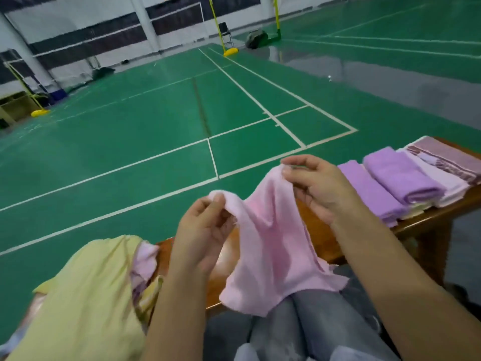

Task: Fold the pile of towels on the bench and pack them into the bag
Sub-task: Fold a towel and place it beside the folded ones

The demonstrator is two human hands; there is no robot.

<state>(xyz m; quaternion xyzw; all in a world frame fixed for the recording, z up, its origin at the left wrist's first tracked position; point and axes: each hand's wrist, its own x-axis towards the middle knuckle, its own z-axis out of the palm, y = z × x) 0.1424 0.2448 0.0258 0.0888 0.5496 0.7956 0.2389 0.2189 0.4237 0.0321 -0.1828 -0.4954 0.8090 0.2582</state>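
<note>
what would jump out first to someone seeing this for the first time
Centre frame, the left hand and right hand each pinch a top corner of a pink towel, which hangs unfolded over the wooden bench and the person's lap. To the right on the bench lies a row of folded purple towels; at lower left a yellow towel tops an unfolded heap. Behind it all spreads a green court floor with white lines.

Left hand, right hand: raised, pinching.

Bare forearms without sleeves, left hand, right hand, grey jeans
</note>
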